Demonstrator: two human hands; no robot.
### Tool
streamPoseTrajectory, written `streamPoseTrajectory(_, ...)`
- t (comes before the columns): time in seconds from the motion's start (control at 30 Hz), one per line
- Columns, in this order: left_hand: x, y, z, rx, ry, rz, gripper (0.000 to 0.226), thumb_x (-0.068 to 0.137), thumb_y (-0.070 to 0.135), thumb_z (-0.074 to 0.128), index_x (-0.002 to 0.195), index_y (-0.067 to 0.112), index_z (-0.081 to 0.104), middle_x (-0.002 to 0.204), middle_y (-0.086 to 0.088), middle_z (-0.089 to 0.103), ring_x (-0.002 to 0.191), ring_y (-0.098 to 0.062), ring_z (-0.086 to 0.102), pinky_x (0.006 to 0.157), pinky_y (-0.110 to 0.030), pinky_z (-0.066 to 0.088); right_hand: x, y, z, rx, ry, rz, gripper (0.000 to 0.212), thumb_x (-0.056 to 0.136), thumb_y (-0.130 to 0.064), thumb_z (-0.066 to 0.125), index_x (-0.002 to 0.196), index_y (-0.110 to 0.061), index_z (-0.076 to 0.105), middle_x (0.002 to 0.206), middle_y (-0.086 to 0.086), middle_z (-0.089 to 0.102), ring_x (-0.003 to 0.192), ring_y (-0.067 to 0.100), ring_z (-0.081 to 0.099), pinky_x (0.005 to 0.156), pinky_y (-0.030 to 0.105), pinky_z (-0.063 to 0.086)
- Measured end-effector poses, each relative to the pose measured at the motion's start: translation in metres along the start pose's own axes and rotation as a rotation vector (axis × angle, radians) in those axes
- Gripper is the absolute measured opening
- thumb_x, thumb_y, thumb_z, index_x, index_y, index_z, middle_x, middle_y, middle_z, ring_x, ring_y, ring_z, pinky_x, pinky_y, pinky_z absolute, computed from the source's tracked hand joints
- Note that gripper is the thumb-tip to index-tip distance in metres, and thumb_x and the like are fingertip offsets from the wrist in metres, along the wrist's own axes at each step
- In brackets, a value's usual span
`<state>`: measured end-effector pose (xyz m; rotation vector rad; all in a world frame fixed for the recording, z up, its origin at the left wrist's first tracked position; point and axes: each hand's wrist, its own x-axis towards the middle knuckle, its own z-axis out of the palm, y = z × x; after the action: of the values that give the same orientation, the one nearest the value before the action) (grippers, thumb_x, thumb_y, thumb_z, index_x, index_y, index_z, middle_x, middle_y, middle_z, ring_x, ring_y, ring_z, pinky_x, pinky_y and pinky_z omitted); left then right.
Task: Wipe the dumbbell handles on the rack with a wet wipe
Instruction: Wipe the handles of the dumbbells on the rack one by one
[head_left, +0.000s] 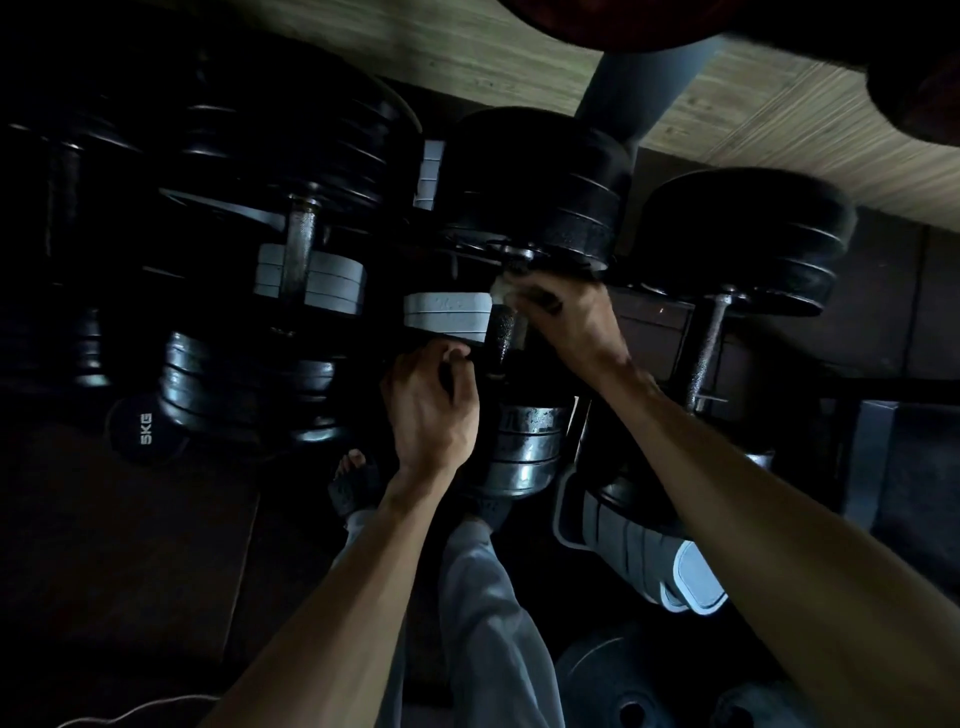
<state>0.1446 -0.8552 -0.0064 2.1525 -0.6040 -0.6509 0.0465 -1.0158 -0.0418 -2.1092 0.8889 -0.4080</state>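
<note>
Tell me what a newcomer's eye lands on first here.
The two bare hands at centre: the right hand presses a white wet wipe around the top of a dumbbell handle, while the left hand grips beside its lower end. Around them sit dark, heavy dumbbells on the rack, one to the right.

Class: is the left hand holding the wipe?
No. The wipe is under the right hand, at the handle's far end.

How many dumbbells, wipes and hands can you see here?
Dumbbells with a handle showing: 3 (left, middle, right)
Wet wipe: 1, held in the right hand's grip
Hands: 2 (left hand, right hand)
Total: 6
More weights sit in the dark at the far left, too dim to count.
</note>
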Motion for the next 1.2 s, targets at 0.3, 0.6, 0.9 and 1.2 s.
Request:
streamPoseTrajectory(0.3, 0.0, -0.002, 0.002, -0.012, 0.033, 0.009, 0.033, 0.084, 0.031, 0.039, 0.083, 0.016, 0.069, 0.078, 0.006, 0.067, 0.077, -0.023, 0.065, 0.077, -0.048, 0.053, -0.013, 0.0, -0.005, 0.054, -0.112, -0.033, 0.017, 0.089, -0.017, 0.073, 0.106, -0.014, 0.076, 0.104, -0.016, 0.071, 0.089, -0.003, 0.068, 0.077, 0.018, 0.054)
streamPoseTrajectory(0.6, 0.0, -0.01, 0.004, 0.011, 0.019, 0.021, 0.035, 0.087, 0.031, 0.038, 0.085, 0.014, 0.069, 0.078, 0.002, 0.068, 0.076, -0.023, 0.064, 0.077, -0.049, 0.054, -0.034, 0.01, -0.003, 0.005, -0.062, 0.001, 0.025, 0.087, -0.028, 0.074, 0.11, -0.016, 0.075, 0.11, -0.01, 0.074, 0.095, 0.002, 0.07, 0.082, 0.031, 0.059)
streamPoseTrajectory(0.9, 0.0, -0.006, 0.003, 0.033, 0.0, 0.039, 0.037, 0.085, 0.032, 0.037, 0.082, 0.015, 0.069, 0.078, 0.009, 0.065, 0.08, -0.022, 0.064, 0.082, -0.049, 0.052, -0.023, -0.002, -0.003, -0.041, -0.062, 0.003, 0.018, 0.091, -0.026, 0.071, 0.108, -0.022, 0.075, 0.106, -0.01, 0.075, 0.091, -0.002, 0.066, 0.078, 0.031, 0.058)
streamPoseTrajectory(1.2, -0.005, 0.0, 0.002, 0.287, -0.055, 0.126, 0.038, 0.091, 0.031, 0.035, 0.095, 0.016, 0.069, 0.099, -0.005, 0.071, 0.097, -0.03, 0.061, 0.095, -0.046, 0.043, -0.074, -0.03, -0.02, 0.082, 0.154, 0.187, 0.025, 0.088, -0.02, 0.077, 0.112, -0.015, 0.074, 0.103, -0.006, 0.075, 0.088, 0.003, 0.07, 0.076, 0.021, 0.056)
